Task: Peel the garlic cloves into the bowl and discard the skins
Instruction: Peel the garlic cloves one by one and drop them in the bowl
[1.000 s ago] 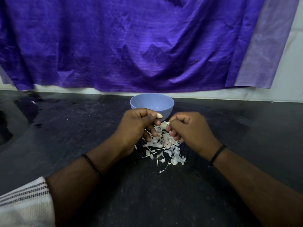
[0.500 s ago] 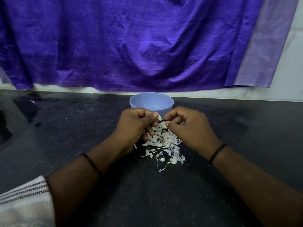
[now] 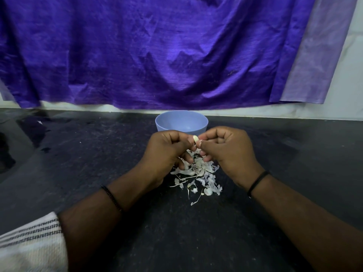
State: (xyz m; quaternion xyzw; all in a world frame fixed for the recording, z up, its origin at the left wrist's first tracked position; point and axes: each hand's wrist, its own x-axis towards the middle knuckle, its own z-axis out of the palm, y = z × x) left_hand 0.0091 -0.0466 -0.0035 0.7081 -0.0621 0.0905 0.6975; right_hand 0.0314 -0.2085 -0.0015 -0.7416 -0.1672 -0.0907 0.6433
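Our left hand (image 3: 167,152) and right hand (image 3: 225,150) fingers pinch garlic clove (image 3: 195,138) — we strip skin onto pile (image 3: 198,173), then drop in bowl (image 3: 181,122).

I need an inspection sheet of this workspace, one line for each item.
Surface: dark counter, speckled, wet patch far left.
Job's things: garlic clove held between both hands; blue bowl behind them, contents hidden.
Clutter: skins piled below the hands.
Grip: left hand and right hand both pinch the clove.
Cables: nothing seen.
Surroundings: purple cloth hanging on a pale wall.
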